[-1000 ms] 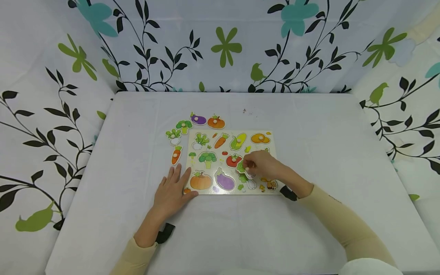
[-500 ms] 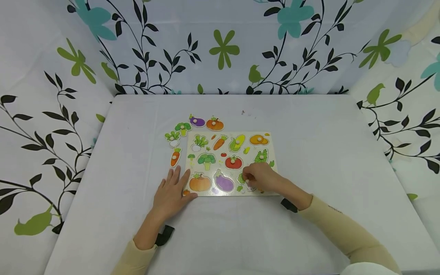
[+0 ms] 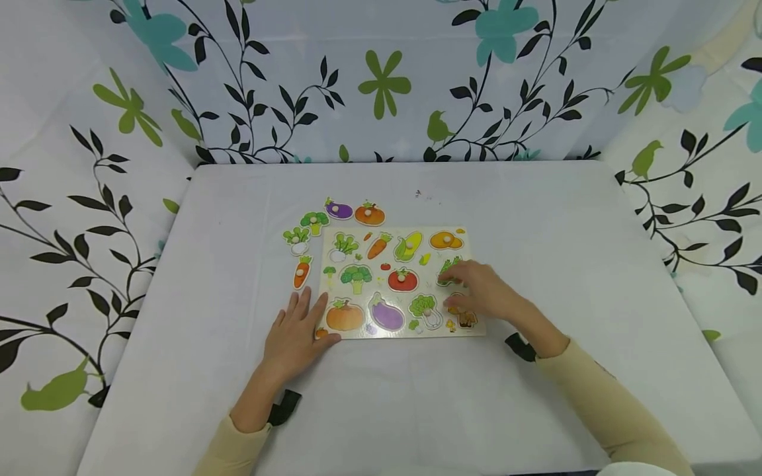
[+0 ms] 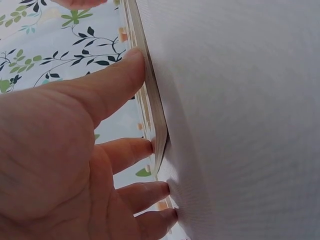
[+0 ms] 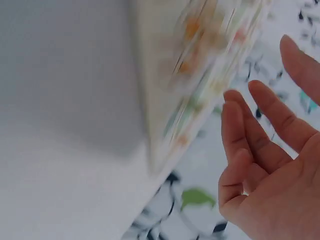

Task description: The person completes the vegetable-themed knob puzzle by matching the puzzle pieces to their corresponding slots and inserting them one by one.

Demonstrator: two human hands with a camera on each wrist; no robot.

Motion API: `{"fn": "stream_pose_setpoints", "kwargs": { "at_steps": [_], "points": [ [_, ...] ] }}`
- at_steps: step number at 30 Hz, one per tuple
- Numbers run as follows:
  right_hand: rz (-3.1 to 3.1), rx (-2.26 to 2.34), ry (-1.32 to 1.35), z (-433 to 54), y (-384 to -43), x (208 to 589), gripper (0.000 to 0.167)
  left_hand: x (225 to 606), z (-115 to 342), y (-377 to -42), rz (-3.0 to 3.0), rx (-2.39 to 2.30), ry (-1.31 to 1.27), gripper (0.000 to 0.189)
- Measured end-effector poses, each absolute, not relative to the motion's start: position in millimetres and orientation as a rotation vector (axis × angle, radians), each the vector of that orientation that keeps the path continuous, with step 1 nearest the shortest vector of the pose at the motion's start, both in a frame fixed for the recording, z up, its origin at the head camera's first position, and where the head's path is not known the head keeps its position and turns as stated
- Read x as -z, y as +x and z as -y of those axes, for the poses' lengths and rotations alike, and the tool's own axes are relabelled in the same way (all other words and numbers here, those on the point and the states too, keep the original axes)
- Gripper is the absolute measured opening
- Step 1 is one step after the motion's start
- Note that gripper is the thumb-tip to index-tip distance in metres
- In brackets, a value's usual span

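Note:
A vegetable puzzle board lies on the white table. My left hand rests at its lower left corner with fingers spread. In the left wrist view, the thumb and a finger of that hand touch the board's edge. A leafy cabbage piece sits at its printed place on the board. Right of it, my right hand hovers with thumb and fingers apart, holding nothing. Its fingers partly cover a green vegetable piece and a mushroom piece. The right wrist view shows this hand above the blurred board.
Loose pieces lie along the board's upper left: a carrot, a white radish, a broccoli, an eggplant and a pumpkin. A tomato and a corn are on the board. Patterned cloth surrounds the table.
My right hand lowered the cabbage piece onto its place, let go of it, and moved to the right with fingers spreading. My left hand stayed at the board's corner.

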State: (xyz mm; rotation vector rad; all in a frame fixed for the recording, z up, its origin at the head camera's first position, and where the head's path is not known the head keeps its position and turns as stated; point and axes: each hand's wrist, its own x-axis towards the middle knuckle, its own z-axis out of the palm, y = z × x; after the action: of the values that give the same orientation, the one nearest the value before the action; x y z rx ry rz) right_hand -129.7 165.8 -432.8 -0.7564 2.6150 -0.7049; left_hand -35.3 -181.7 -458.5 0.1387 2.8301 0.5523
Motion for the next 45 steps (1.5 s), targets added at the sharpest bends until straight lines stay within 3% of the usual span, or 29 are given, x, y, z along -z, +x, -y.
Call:
{"fn": "stream_pose_setpoints", "kwargs": {
  "at_steps": [6,12,18,25,33,45],
  "points": [
    [-2.667,0.477,-0.629,-203.9,-149.8,435.3,0.092,458.0,181.7,-35.2,-2.854,-0.547,0.136,0.081],
    [-2.548,0.411,-0.543,-214.0,-154.6,442.7,0.109,459.6,181.1,-36.1,-2.843,-0.562,0.132,0.081],
    [-2.536,0.410,-0.514,-216.2,-154.2,447.3,0.113,447.8,186.9,-45.9,-2.865,-0.725,0.062,0.071],
    [-2.543,0.443,-0.498,-218.1,-155.1,452.1,0.114,429.5,209.1,-80.2,-3.024,-1.059,-0.262,0.049],
    [-2.535,0.478,-0.498,-218.5,-154.2,455.6,0.114,445.0,230.1,-116.8,-2.756,-1.167,-0.414,0.038],
    [-2.554,0.462,-0.494,-217.3,-153.0,454.4,0.113,456.9,223.6,-128.0,-2.731,-1.117,-0.529,0.029]
  ]
}}
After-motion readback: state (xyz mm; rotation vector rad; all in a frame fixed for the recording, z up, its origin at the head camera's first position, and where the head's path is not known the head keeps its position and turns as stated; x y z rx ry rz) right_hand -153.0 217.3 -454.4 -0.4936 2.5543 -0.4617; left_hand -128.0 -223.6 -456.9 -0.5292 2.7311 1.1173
